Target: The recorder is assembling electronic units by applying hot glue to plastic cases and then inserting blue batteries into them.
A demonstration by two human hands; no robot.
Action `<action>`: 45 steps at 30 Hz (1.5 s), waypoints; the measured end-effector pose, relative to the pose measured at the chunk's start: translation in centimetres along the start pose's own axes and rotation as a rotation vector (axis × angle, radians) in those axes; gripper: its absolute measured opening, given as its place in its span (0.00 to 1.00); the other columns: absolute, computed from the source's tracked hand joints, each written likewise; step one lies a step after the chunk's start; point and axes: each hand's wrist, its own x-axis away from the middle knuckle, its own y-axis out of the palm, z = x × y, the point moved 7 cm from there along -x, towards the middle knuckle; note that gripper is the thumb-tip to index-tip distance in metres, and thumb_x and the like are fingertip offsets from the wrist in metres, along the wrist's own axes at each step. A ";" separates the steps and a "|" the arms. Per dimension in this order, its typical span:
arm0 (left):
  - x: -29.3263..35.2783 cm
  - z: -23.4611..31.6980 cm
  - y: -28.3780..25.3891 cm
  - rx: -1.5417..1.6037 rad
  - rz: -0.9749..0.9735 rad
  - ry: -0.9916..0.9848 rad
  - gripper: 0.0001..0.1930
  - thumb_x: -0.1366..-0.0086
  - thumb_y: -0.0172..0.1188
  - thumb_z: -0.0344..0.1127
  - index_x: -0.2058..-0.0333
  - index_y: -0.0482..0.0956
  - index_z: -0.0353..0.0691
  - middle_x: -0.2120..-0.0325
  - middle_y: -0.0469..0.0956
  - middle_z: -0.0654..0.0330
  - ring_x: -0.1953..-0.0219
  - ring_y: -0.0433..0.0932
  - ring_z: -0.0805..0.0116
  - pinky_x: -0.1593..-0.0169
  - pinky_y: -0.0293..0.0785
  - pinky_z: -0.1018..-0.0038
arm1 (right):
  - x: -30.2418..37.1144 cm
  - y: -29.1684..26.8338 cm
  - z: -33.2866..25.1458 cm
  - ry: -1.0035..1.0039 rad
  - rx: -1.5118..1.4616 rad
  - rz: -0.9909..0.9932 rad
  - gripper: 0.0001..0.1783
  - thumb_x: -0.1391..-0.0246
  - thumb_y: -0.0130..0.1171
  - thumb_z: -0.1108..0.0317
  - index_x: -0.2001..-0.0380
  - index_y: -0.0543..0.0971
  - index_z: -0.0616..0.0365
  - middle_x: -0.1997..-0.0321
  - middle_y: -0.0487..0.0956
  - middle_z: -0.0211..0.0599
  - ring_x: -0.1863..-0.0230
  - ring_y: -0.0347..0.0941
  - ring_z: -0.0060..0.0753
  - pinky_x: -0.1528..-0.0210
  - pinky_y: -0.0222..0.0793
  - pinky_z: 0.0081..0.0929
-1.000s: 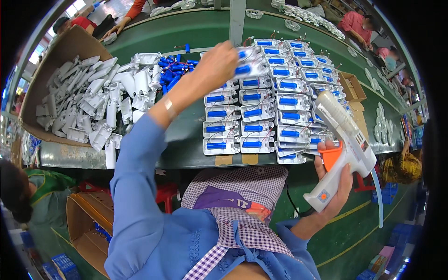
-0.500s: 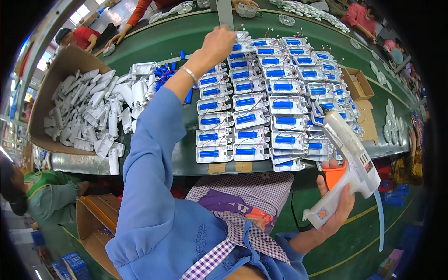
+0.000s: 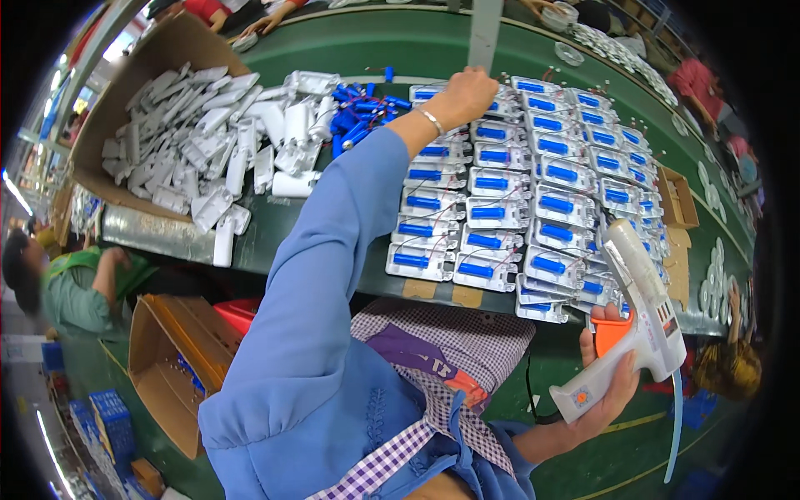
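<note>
At the far end of the rows, my left hand (image 3: 469,94) has its fingers closed at the edge of a white plastic housing (image 3: 505,107) with a blue battery in it. My fingertips partly hide that housing. Several similar housings (image 3: 492,184) lie in overlapping columns, each with a blue cylindrical battery and thin wires. My right hand (image 3: 615,385) grips a white hot glue gun (image 3: 646,321) by its handle, fingers at the orange trigger. Its nozzle end points up beside the rightmost housings, and a pale blue glue stick hangs from its rear.
A cardboard box (image 3: 92,158) on its side spills white plastic covers (image 3: 208,137) at the left. Loose blue batteries (image 3: 358,117) lie beside them. A metal post (image 3: 485,37) rises beyond my left hand. Other people sit around the green conveyor (image 3: 358,46); an open carton (image 3: 171,367) stands lower left.
The view has swung, so the bench appears farther right. The housing by my left hand now lies lower, in line with its column. My right hand still holds the glue gun.
</note>
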 end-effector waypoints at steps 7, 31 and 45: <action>1.7 -0.8 -0.4 0.155 0.078 -0.037 0.05 0.48 0.57 0.25 0.72 0.80 0.35 0.68 0.76 0.43 0.62 0.78 0.45 0.61 0.78 0.56 | 0.4 2.6 0.6 0.037 0.059 -0.092 0.32 0.36 0.41 0.60 0.38 0.52 0.75 0.44 0.67 0.66 0.43 0.68 0.53 0.52 0.78 0.34; 31.3 -11.6 -10.8 0.163 -0.077 -0.146 0.26 0.54 0.69 0.30 0.53 0.75 0.50 0.55 0.70 0.59 0.50 0.67 0.56 0.51 0.68 0.62 | 2.3 11.5 3.1 0.205 0.068 -0.421 0.28 0.36 0.42 0.65 0.40 0.54 0.76 0.45 0.67 0.66 0.43 0.68 0.55 0.50 0.77 0.38; 30.3 -9.0 -11.6 0.056 -0.110 -0.088 0.19 0.53 0.69 0.35 0.60 0.76 0.45 0.49 0.65 0.55 0.46 0.62 0.57 0.49 0.61 0.52 | 3.6 13.5 3.0 0.204 0.083 -0.338 0.26 0.38 0.42 0.71 0.43 0.55 0.80 0.51 0.70 0.72 0.51 0.73 0.59 0.60 0.82 0.37</action>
